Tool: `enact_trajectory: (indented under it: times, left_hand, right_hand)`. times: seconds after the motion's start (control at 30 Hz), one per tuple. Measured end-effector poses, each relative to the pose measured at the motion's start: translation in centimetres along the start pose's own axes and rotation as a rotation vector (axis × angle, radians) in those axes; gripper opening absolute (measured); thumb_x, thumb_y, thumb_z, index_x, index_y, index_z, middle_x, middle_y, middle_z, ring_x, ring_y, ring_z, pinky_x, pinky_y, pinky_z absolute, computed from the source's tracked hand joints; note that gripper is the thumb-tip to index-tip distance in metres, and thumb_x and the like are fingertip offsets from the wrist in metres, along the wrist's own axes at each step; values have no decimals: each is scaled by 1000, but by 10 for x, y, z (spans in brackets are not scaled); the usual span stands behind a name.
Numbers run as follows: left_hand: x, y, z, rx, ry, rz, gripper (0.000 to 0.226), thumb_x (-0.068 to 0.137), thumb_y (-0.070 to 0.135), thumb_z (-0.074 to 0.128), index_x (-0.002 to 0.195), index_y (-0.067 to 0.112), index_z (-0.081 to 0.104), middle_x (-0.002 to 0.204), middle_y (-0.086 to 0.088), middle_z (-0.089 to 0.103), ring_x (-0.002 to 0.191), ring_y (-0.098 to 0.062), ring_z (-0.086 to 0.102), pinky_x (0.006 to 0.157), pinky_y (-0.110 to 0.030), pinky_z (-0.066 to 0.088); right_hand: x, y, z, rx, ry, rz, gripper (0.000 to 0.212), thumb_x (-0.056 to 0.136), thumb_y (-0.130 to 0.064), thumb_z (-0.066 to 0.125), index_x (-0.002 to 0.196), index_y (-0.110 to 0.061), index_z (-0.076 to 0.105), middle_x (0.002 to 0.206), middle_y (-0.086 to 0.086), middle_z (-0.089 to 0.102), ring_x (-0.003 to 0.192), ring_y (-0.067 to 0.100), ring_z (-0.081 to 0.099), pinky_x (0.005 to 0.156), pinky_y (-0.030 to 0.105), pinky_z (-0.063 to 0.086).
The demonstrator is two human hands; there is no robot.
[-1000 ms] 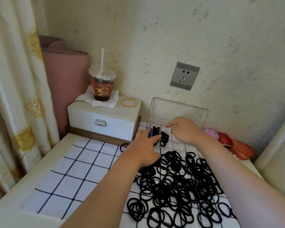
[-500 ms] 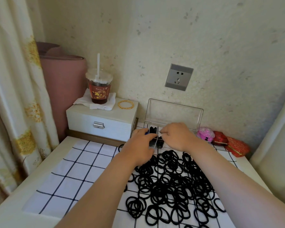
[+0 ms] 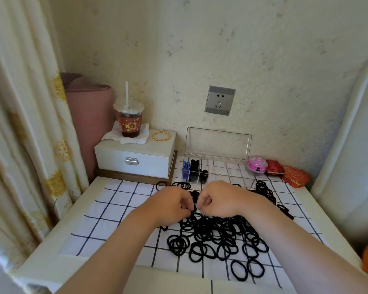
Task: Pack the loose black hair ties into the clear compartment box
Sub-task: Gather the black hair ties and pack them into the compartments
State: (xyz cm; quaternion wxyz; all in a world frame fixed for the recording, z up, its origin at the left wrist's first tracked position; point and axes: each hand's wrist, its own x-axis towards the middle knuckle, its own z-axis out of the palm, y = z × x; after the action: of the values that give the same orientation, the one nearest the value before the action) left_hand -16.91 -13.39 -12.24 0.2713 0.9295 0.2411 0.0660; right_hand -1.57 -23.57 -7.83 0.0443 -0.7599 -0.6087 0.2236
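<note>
Your left hand and right hand are pinching black hair ties together over the pile, which is lying on the checked cloth. Clear compartment box is standing open behind, leftmost compartments partly filled.

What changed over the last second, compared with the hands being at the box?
Both hands left the clear compartment box and came back to the pile of black hair ties; the left hand and right hand now pinch ties together. Box, lid and drink cup stayed put.
</note>
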Motion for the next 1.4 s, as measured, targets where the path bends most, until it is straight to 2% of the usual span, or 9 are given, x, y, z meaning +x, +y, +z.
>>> enact_trajectory:
  times: [0.2, 0.57, 0.63, 0.73, 0.83, 0.93, 1.17, 1.27, 1.4]
  left_hand:
    - [-29, 11, 5, 94, -273, -36, 32, 72, 43, 79, 100, 33, 68, 106, 11, 59, 97, -8, 57, 83, -29, 51]
    - [-27, 0, 15, 160, -91, -98, 13, 87, 37, 68, 95, 29, 73, 92, 14, 63, 84, -6, 60, 68, -21, 44]
    - [-23, -1, 15, 134, -92, -100, 13, 89, 37, 65, 96, 28, 73, 96, 12, 66, 88, -7, 62, 74, -23, 48]
    - [-19, -5, 10, 103, -106, -117, 15, 95, 33, 56, 97, 29, 71, 101, 9, 69, 93, -11, 64, 85, -31, 54]
    - [-20, -7, 7, 165, -74, -124, 15, 93, 31, 56, 105, 30, 65, 102, 12, 66, 94, -9, 60, 85, -31, 53]
    - [-22, -3, 10, 226, -94, -135, 25, 88, 35, 62, 113, 32, 62, 99, 12, 62, 92, -10, 58, 83, -29, 52]
    - [-13, 3, 16, 427, -147, -180, 29, 90, 18, 58, 111, 32, 73, 101, 3, 69, 87, -18, 61, 69, -26, 46]
    - [-13, 4, 16, 329, -132, -206, 24, 88, 20, 59, 106, 25, 73, 91, 3, 67, 84, -18, 61, 69, -26, 48]
    - [-11, 3, 5, 20, -64, -258, 14, 87, 26, 62, 96, 16, 66, 89, -4, 68, 83, -19, 66, 72, -32, 54]
  right_hand:
    - [-21, -1, 20, -50, -51, 13, 27, 77, -44, 76, 100, -32, 69, 86, -16, 61, 83, 6, 61, 77, 28, 54]
    - [-5, 21, 39, -231, 133, -119, 25, 97, -28, 54, 107, -29, 76, 84, -19, 54, 101, 15, 61, 77, 25, 42]
    - [-2, 23, 36, -206, 123, -99, 24, 96, -30, 55, 108, -30, 76, 97, -18, 64, 104, 12, 61, 83, 28, 47]
    - [0, 24, 27, -145, 153, -25, 25, 89, -33, 53, 86, -23, 76, 94, -7, 74, 88, 13, 67, 81, 36, 57]
    - [3, 25, 20, -63, 214, 31, 21, 88, -33, 55, 85, -20, 72, 87, -3, 73, 81, 18, 68, 78, 37, 58]
    - [5, 21, 25, -115, 125, 70, 24, 88, -37, 60, 104, -22, 70, 98, -9, 69, 90, 15, 63, 84, 33, 55]
    - [16, 11, 33, -189, 44, 106, 30, 84, -30, 65, 108, -15, 73, 108, 5, 72, 99, 24, 67, 84, 39, 58]
    - [17, 9, 31, -117, 41, 110, 28, 86, -25, 66, 113, -24, 73, 115, -6, 70, 107, 19, 64, 91, 33, 55]
    - [19, 13, 25, 28, 58, 122, 13, 85, -25, 69, 95, -32, 73, 96, -13, 69, 95, 11, 64, 79, 23, 50]
